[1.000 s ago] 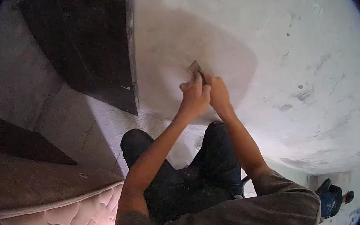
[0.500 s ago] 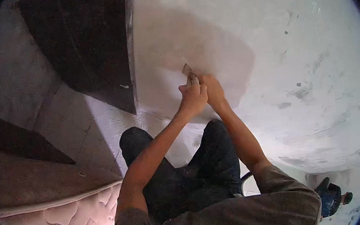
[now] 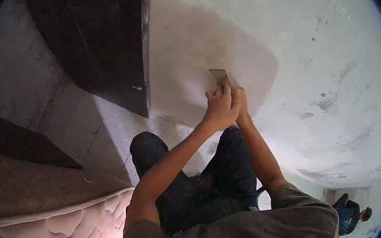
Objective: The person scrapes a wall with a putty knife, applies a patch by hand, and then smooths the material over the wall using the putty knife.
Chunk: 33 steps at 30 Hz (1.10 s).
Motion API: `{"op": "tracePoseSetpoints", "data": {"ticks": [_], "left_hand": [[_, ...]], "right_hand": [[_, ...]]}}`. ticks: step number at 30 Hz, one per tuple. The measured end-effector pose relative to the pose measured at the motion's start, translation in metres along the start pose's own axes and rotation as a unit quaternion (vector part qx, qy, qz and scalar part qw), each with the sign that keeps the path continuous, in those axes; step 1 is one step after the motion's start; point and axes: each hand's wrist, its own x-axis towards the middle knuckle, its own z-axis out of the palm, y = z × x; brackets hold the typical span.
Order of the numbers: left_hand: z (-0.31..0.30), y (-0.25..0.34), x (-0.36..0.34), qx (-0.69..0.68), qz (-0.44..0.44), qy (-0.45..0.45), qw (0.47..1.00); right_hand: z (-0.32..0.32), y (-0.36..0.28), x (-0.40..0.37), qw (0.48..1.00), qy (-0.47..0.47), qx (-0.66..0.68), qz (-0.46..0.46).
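A putty knife (image 3: 217, 73) with a flat, thin blade is at the pale wall (image 3: 333, 55), inside a shadowed patch. My left hand (image 3: 220, 109) is closed around its lower part, fingers just behind the blade. Right beside it, my right hand (image 3: 240, 101) is closed at the handle, which the fingers mostly hide. The two hands touch each other. Whether the blade edge presses on the wall cannot be made out.
A dark panel (image 3: 102, 49) with a straight edge stands left of the hands. Below left lies a pink quilted mattress (image 3: 67, 236). My bent knees (image 3: 147, 147) are under my forearms. Another person (image 3: 348, 214) is far off at lower right.
Both hands and the putty knife have shifted right and a little closer to my body. The blade has turned and shows broader. The whole view has moved slightly.
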Motion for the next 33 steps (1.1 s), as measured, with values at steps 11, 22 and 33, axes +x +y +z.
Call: {"op": "tracePoseSetpoints", "data": {"ticks": [11,22,33], "left_hand": [[-0.041,0.01,0.005,-0.02,-0.071,-0.315,0.946],[-0.066,0.025,0.004,0.062,0.02,-0.4,0.914],[-0.087,-0.012,0.021,0.086,-0.006,-0.323,0.943]], "right_hand": [[0.033,0.05,-0.008,0.998,0.023,-0.055,-0.026],[0.008,0.01,-0.002,0.997,0.045,0.046,0.038],[0.001,-0.007,-0.014,0.96,0.068,0.189,0.196]]}}
